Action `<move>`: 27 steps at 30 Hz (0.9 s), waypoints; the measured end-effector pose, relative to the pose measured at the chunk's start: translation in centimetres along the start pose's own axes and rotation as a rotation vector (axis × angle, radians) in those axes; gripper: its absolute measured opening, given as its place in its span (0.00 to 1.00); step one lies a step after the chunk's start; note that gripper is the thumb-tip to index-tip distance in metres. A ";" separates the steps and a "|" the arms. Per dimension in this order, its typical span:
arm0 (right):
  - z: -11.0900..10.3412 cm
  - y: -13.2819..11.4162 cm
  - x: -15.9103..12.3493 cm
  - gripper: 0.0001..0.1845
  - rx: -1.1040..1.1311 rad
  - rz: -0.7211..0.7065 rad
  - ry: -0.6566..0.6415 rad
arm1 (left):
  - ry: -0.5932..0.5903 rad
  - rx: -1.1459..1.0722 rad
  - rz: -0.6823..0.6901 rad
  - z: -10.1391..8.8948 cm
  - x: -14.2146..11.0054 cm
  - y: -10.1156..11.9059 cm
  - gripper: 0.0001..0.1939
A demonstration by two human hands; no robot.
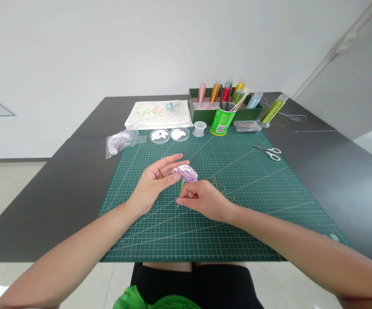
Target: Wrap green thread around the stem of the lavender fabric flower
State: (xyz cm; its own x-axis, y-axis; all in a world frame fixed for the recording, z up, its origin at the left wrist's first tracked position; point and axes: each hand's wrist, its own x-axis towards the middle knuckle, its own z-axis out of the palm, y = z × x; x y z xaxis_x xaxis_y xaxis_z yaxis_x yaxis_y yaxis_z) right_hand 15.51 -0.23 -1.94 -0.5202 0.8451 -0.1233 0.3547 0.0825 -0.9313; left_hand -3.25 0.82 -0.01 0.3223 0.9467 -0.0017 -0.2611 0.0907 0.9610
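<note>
A pale purple satin ribbon flower [187, 172] on a thin yellow-green stem [182, 188] is held up over the middle of the green cutting mat [153, 231]. My right hand [207, 199] is closed around the stem just under the bloom, thumb and curled fingers pressed together. My left hand [160, 180] reaches in from the left, its thumb on the left edge of the petals and the fingertips behind them. The outer fingers of that hand are stretched out. Loose yellow-green thread [219, 186] lies on the mat beyond my right wrist.
Scissors [269, 152] lie at right. Along the back stand two dishes of white pieces [160, 136], a clear small tub [200, 128], a green can of tools [222, 120] and a dark green box [201, 115] with ribbon rolls. A plastic bag [121, 141] sits at left, near white sheets [134, 116].
</note>
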 end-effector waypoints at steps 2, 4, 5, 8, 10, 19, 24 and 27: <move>0.1 -0.1 -0.1 0.17 0.042 0.014 -0.038 | -0.006 -0.009 -0.005 -0.1 0.0 0.1 0.27; 0.0 -0.3 -0.1 0.17 0.100 0.024 -0.085 | -0.029 -0.048 -0.018 -0.1 0.0 0.1 0.27; 0.0 -0.4 -0.2 0.18 0.130 0.027 -0.110 | -0.044 -0.085 -0.030 0.0 0.0 0.2 0.27; -0.2 -0.5 -0.1 0.21 0.204 0.023 -0.173 | -0.079 -0.225 -0.100 0.2 0.1 0.2 0.31; -0.2 -0.6 0.0 0.23 0.231 0.018 -0.214 | -0.093 -0.296 -0.151 0.3 0.1 0.1 0.33; 1.0 -0.2 0.1 0.21 0.416 0.079 -0.384 | -0.074 -0.391 -0.253 0.6 -0.1 -0.6 0.28; 1.2 -0.1 0.3 0.21 0.451 0.127 -0.403 | 0.012 -0.355 -0.249 0.8 0.0 -0.7 0.20; 1.1 -0.3 0.4 0.21 0.476 0.101 -0.376 | 0.029 -0.317 -0.213 0.8 0.2 -1.1 0.21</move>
State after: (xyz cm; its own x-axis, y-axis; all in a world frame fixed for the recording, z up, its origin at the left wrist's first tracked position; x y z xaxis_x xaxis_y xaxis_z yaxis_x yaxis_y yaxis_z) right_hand 14.33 -0.53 -2.11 -0.7715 0.5849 -0.2503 0.0757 -0.3063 -0.9489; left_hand -2.14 0.67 -0.81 0.3748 0.9042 -0.2046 -0.4614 0.3733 0.8048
